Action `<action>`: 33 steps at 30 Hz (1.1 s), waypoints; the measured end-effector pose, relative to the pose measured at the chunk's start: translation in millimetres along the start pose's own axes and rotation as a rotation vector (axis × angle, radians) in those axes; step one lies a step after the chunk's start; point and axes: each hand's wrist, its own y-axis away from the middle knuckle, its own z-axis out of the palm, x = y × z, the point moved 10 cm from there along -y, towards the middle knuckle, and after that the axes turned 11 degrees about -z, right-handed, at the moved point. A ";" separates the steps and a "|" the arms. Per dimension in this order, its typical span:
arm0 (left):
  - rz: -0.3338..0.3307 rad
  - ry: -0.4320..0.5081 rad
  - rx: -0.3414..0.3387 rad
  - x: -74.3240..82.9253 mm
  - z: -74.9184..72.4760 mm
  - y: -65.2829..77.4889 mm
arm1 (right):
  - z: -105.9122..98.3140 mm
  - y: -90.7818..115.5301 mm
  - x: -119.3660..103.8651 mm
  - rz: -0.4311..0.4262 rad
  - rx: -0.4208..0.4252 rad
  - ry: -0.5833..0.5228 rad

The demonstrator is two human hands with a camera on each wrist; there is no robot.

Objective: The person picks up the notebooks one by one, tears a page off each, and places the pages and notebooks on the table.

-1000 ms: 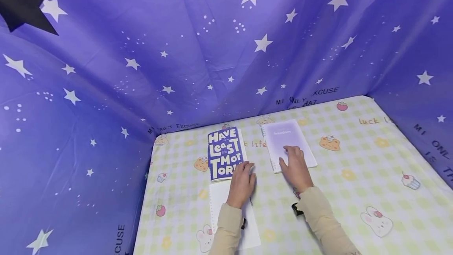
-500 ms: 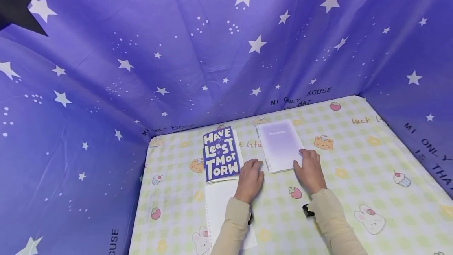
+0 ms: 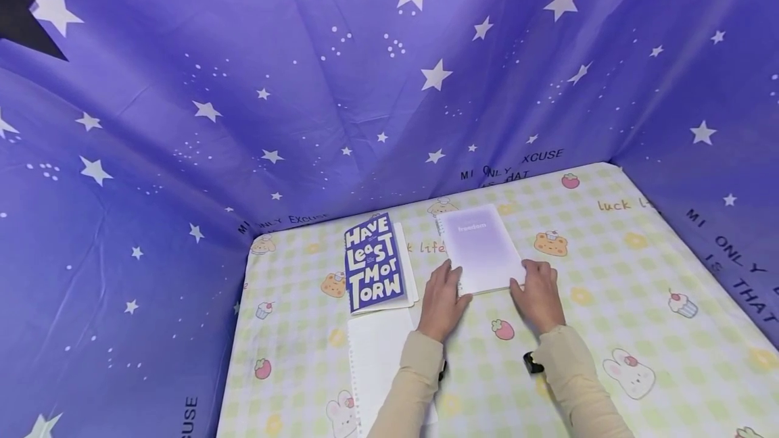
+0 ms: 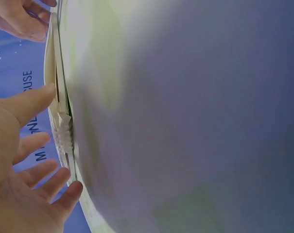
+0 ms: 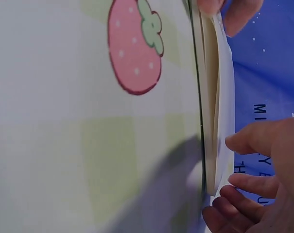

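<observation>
Purple-blue curtain [image 3: 304,100] printed with white stars hangs behind and beside a table spread with a pale green-and-white checked cloth [image 3: 487,391], patterned with strawberries, bears and rabbits. On it, toward the back, lies the lilac notebook [image 3: 481,249] marked "freedom", flat, cover up, with its spiral on the left edge. It sits in about the same spot on the cloth as a second ago.

What has changed is the hands. The left hand [image 3: 441,303], earlier at the corner of the blue lettered notebook [image 3: 374,265], has come across to the lilac one's near left corner; its thumb reaches to the near edge and its fingers are spread past the spiral side. The right hand [image 3: 538,296], which lay over the lower cover one second ago, is now at the near right corner, fingers apart along the right side, thumb toward the near edge. How firmly either presses, I cannot tell.

With the left hand gone from it, the blue notebook shows a wider strip of pages at its right. White punched paper [image 3: 377,357] lies just below it, partly behind the left sleeve [image 3: 408,384].
</observation>
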 end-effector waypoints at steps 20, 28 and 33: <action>0.028 -0.102 0.037 16.2 4.8 -4.2 | -0.7 3.3 0.2 -0.009 -0.022 0.027; 0.023 -0.132 0.045 19.8 6.1 -5.8 | -1.7 0.2 2.3 0.023 -0.006 0.010; 0.004 -0.088 0.017 18.0 5.7 -7.0 | -5.9 -3.0 1.7 0.029 0.022 -0.009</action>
